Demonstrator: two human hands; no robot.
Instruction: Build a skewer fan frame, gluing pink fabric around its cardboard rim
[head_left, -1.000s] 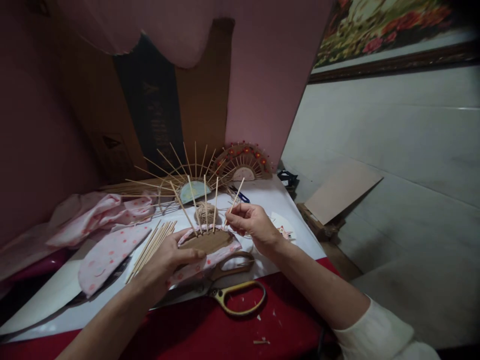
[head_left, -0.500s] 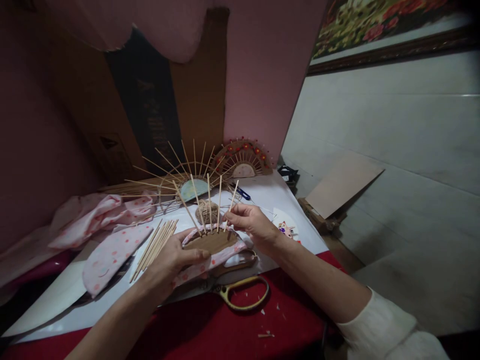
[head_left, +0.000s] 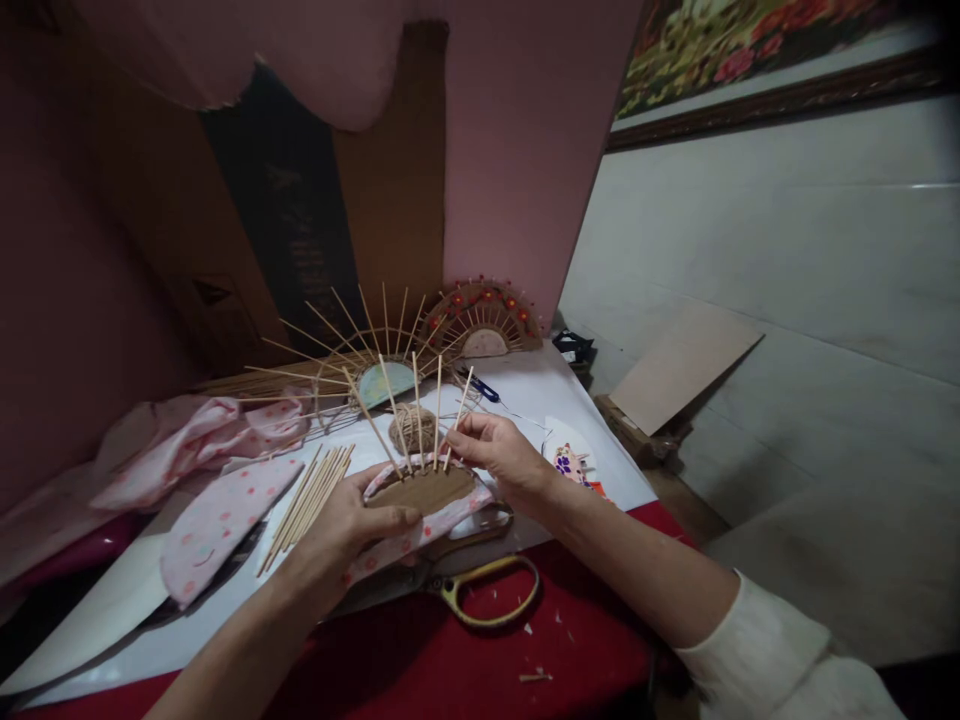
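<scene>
A cardboard half-circle [head_left: 427, 491] with pink dotted cloth round its edge is gripped at its left side by my left hand [head_left: 360, 520], thumb on its face. Several thin wooden sticks stand up, fanned out, from its curved edge. My right hand [head_left: 487, 450] pinches the rightmost stick [head_left: 460, 405] low down, near the edge. Behind the sticks sits a ball of twine [head_left: 412, 428]. To the left of my left hand lies a bundle of loose sticks [head_left: 307, 505], beside a dotted cloth-covered half-circle [head_left: 221, 520].
Scissors [head_left: 491, 592] lie at the front on the red cloth [head_left: 585, 620]. At the back stand a stick fan with a pale green base [head_left: 387, 382] and a fan with red flowers [head_left: 484, 310]. Blue snips [head_left: 480, 386] and crumpled pink cloth [head_left: 217, 440] are on the table.
The view has shifted slightly. Both hands keep their hold, and my right fingers stay on the rightmost stick, which stands a little more upright.
</scene>
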